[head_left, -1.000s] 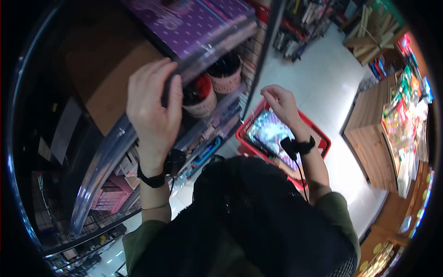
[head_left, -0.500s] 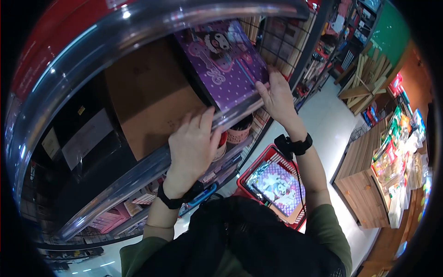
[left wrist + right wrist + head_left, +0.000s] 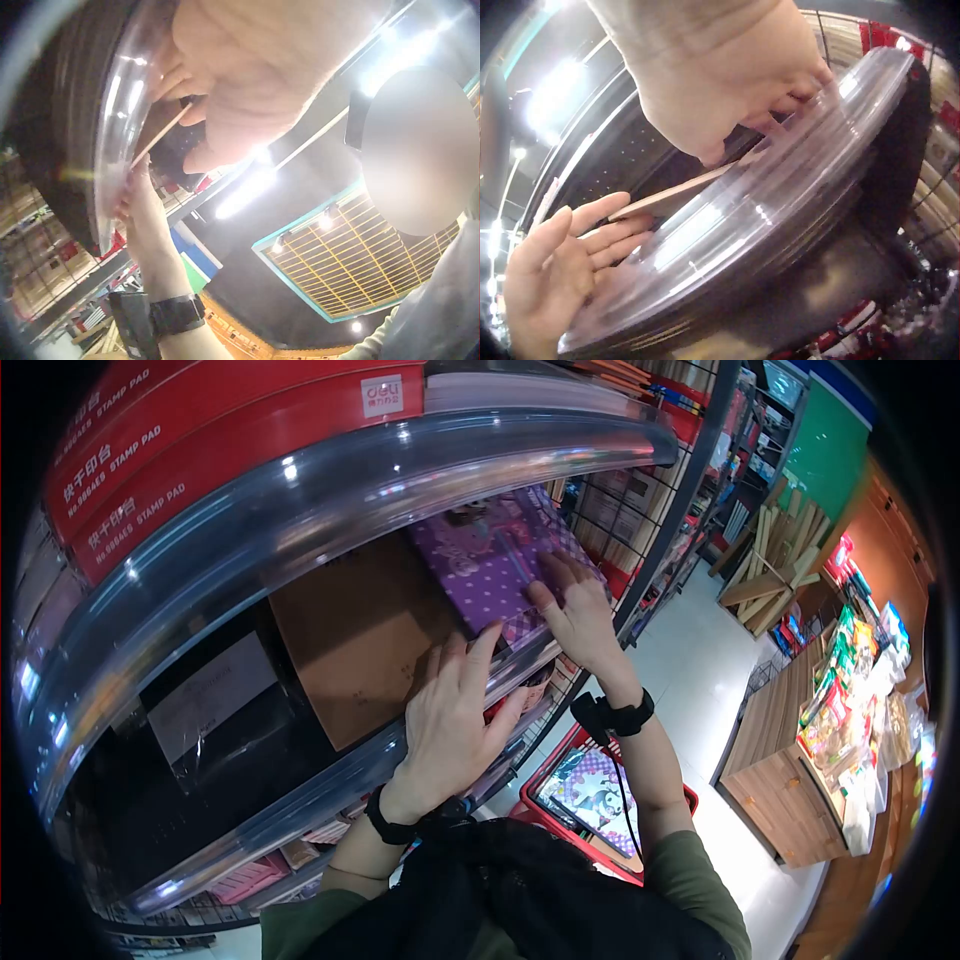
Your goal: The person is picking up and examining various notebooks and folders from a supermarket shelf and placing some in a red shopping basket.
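Observation:
A thin board (image 3: 480,585) with a purple polka-dot cover lies on the shelf behind a clear lip. My right hand (image 3: 580,615) rests on its cover near the front right corner, fingers loosely bent over the top. My left hand (image 3: 450,715) is at the board's front left corner, its fingers extended. In the right wrist view, the pale edge of the board (image 3: 679,193) runs from the left hand's fingers to beneath the right hand. A brown sheet (image 3: 360,650) lies to its left on the shelf, partly under the left fingertips.
Red stamp pad boxes (image 3: 240,455) fill the shelf above. The clear shelf lip (image 3: 330,770) runs along the front. Below right, a red basket (image 3: 535,800) on the floor holds a similar polka-dot board (image 3: 595,795). A wooden counter (image 3: 785,780) with packaged goods stands across the aisle.
My right hand came up from above the basket to the board's front edge, then moved onto its cover. The left hand shifted along the shelf lip to the board's left corner.

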The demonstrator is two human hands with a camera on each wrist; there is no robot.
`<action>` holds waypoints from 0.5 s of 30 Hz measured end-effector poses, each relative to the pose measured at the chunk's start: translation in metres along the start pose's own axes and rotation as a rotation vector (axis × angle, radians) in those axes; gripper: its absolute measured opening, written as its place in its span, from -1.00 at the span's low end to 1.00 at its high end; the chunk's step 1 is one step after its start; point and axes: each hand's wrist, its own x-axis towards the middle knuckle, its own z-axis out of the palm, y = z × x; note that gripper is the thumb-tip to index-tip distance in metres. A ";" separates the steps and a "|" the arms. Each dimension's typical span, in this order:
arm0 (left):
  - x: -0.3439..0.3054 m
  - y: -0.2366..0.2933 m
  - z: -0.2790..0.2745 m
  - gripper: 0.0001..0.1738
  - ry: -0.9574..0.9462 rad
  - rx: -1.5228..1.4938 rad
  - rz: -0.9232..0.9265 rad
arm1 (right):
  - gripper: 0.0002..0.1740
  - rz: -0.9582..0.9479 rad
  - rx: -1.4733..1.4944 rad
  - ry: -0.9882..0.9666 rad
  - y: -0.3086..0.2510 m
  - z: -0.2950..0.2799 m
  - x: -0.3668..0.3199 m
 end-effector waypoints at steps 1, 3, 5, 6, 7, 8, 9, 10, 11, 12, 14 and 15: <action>0.002 0.000 -0.003 -0.34 -0.031 -0.124 -0.046 | -0.37 0.027 -0.011 0.026 -0.006 -0.001 -0.003; 0.002 -0.002 -0.003 -0.28 -0.057 -0.118 -0.011 | -0.42 -0.027 0.064 0.029 -0.015 0.001 -0.001; -0.001 0.000 -0.003 -0.21 -0.042 -0.156 -0.094 | -0.50 0.032 0.285 0.012 -0.018 -0.003 -0.005; -0.003 -0.001 -0.004 -0.15 -0.085 -0.152 -0.127 | -0.55 0.055 0.324 0.153 -0.016 -0.004 -0.010; -0.003 -0.002 -0.005 -0.15 -0.099 -0.158 -0.116 | -0.58 0.082 0.359 0.298 -0.016 -0.004 -0.015; -0.003 0.000 -0.005 -0.15 -0.079 -0.151 -0.110 | -0.70 0.022 0.283 0.383 -0.017 -0.003 -0.014; -0.003 0.000 -0.005 -0.15 -0.062 -0.148 -0.103 | -0.70 0.025 0.279 0.384 -0.015 -0.003 -0.021; -0.004 0.000 -0.005 -0.15 -0.062 -0.151 -0.103 | -0.72 0.168 0.455 0.392 -0.011 -0.004 -0.032; -0.004 -0.001 -0.004 -0.15 -0.048 -0.174 -0.084 | -0.72 0.309 0.632 0.398 -0.010 -0.004 -0.042; -0.004 -0.003 -0.004 -0.15 -0.033 -0.196 -0.064 | -0.58 0.356 0.740 0.306 -0.017 -0.008 -0.048; -0.005 -0.004 -0.002 -0.16 -0.006 -0.140 -0.001 | -0.56 0.457 0.991 0.080 -0.026 -0.006 -0.057; -0.005 -0.004 0.000 -0.17 0.014 -0.087 0.062 | -0.53 0.558 1.234 -0.154 -0.031 -0.004 -0.059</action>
